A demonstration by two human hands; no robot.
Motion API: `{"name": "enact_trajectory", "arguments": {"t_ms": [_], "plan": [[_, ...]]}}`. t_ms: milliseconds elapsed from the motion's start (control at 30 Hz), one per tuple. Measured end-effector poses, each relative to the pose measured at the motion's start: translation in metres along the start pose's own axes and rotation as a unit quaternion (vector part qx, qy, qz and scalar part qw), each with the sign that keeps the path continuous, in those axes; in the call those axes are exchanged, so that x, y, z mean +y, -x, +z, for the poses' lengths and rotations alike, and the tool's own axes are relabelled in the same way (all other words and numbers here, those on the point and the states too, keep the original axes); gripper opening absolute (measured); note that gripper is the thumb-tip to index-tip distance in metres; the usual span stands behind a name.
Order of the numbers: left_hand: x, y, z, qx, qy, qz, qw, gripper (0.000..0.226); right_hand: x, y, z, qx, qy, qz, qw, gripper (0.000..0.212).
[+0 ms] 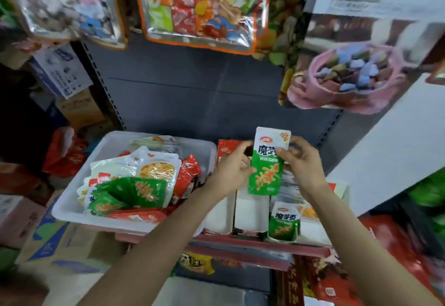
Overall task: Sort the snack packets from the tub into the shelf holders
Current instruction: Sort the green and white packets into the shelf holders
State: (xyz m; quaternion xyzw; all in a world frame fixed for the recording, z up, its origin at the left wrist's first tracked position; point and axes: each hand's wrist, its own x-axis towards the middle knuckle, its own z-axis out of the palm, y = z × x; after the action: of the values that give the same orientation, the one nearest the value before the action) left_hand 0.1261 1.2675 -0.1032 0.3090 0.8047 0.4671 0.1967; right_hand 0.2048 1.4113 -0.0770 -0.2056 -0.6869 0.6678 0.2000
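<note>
The head view shows a person standing at a dark metal shelf unit, with a shallow white plastic tub (pixel 72 205) as the landmark on the shelf. Just right of the tub, both hands hold one green-and-white foil snack packet (pixel 266 163) upright above a row of white cardboard shelf holders (pixel 250 214). The left hand (pixel 231 173) pinches the packet's left edge, and the right hand (pixel 303 163) pinches its upper right part between thumb and fingers; neither hand is free. The held packet hangs over the holder next to the tub's right side but is not yet inside any slot. Further right of the tub, one holder already has a matching green packet (pixel 284 223) standing at its front, and a red packet (pixel 227 150) stands behind the left hand, so some sorting looks done. The tub still carries a jumbled heap of green, white and red packets (pixel 134 185), so by this view most of the job remains. Large clear bags of sweets (pixel 202 6) hang above the tub, apart from the work.
</note>
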Motion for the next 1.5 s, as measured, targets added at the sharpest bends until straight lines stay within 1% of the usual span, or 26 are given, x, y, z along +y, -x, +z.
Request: {"name": "enact_trajectory", "arguments": {"t_ms": [67,133,200,300,400,467,533,600,633,667,733,767,867,1000,1033,1067,1100,1200,1233,1267,1300,1333,1367,1433,1500], "plan": [[0.003,-0.012,0.021,0.000,-0.069,0.014,0.998,0.052,-0.003,-0.007,-0.029,0.059,0.029,-0.032,0.997,0.017],[0.002,-0.021,0.038,-0.030,-0.177,0.038,0.983,0.043,-0.006,-0.013,-0.052,0.096,0.039,-0.053,0.993,0.022],[0.000,-0.026,0.051,-0.064,-0.241,0.033,0.968,0.039,-0.008,-0.017,-0.067,0.104,0.037,-0.062,0.992,0.023],[-0.001,-0.025,0.062,-0.087,-0.294,0.029,0.951,0.036,-0.002,-0.021,-0.082,0.108,0.028,-0.069,0.991,0.020],[0.001,-0.021,0.066,-0.097,-0.305,0.043,0.946,0.031,0.010,-0.024,-0.088,0.094,0.026,-0.053,0.994,0.014],[0.001,-0.020,0.067,-0.094,-0.310,0.055,0.944,0.028,0.020,-0.026,-0.090,0.071,0.044,-0.021,0.996,0.010],[0.001,-0.020,0.066,-0.093,-0.312,0.062,0.943,0.028,0.027,-0.028,-0.090,0.043,0.085,-0.001,0.995,0.015],[-0.001,-0.020,0.064,-0.094,-0.304,0.059,0.946,0.030,0.032,-0.029,-0.091,0.005,0.159,0.004,0.987,0.008],[-0.002,-0.019,0.064,-0.093,-0.298,0.056,0.948,0.031,0.034,-0.029,-0.091,-0.014,0.206,0.007,0.978,0.013],[-0.002,-0.019,0.064,-0.091,-0.292,0.052,0.951,0.031,0.036,-0.030,-0.091,-0.032,0.254,0.001,0.967,0.018],[-0.002,-0.016,0.066,-0.087,-0.280,0.048,0.955,0.031,0.039,-0.029,-0.090,-0.054,0.341,-0.019,0.938,0.014],[-0.002,-0.015,0.066,-0.086,-0.275,0.047,0.956,0.031,0.039,-0.028,-0.089,-0.060,0.365,-0.034,0.928,0.016],[-0.002,-0.015,0.067,-0.084,-0.271,0.043,0.958,0.032,0.039,-0.027,-0.084,-0.063,0.403,-0.077,0.910,0.025],[0.001,-0.019,0.064,-0.088,-0.298,0.056,0.949,0.033,0.044,-0.027,-0.079,-0.034,0.410,-0.105,0.905,0.022],[0.003,-0.020,0.062,-0.094,-0.305,0.058,0.946,0.034,0.048,-0.027,-0.079,-0.030,0.434,-0.113,0.893,0.021],[0.004,-0.022,0.061,-0.100,-0.313,0.059,0.943,0.034,0.051,-0.029,-0.079,-0.033,0.471,-0.119,0.873,0.020],[0.005,-0.023,0.061,-0.106,-0.321,0.060,0.939,0.034,0.054,-0.030,-0.079,-0.045,0.518,-0.122,0.845,0.021],[0.006,-0.025,0.061,-0.113,-0.341,0.064,0.931,0.035,0.058,-0.031,-0.074,-0.102,0.657,-0.112,0.738,0.026],[0.006,-0.024,0.062,-0.109,-0.339,0.064,0.932,0.034,0.058,-0.032,-0.072,-0.112,0.684,-0.108,0.713,0.026],[0.005,-0.023,0.062,-0.100,-0.328,0.062,0.937,0.034,0.057,-0.032,-0.071,-0.115,0.699,-0.110,0.697,0.027],[0.003,-0.021,0.061,-0.087,-0.308,0.058,0.946,0.032,0.055,-0.031,-0.069,-0.116,0.704,-0.116,0.691,0.027],[0.001,-0.019,0.059,-0.069,-0.282,0.054,0.955,0.031,0.053,-0.029,-0.069,-0.114,0.698,-0.123,0.696,0.027],[-0.001,-0.016,0.056,-0.045,-0.254,0.050,0.965,0.029,0.050,-0.027,-0.067,-0.105,0.679,-0.124,0.716,0.027],[-0.004,-0.006,0.048,0.020,-0.194,0.044,0.980,0.026,0.045,-0.019,-0.059,-0.067,0.601,-0.119,0.788,0.027],[-0.005,0.009,0.032,0.107,-0.141,0.036,0.984,0.023,0.042,-0.010,-0.040,-0.046,0.494,-0.109,0.861,0.023]]}}
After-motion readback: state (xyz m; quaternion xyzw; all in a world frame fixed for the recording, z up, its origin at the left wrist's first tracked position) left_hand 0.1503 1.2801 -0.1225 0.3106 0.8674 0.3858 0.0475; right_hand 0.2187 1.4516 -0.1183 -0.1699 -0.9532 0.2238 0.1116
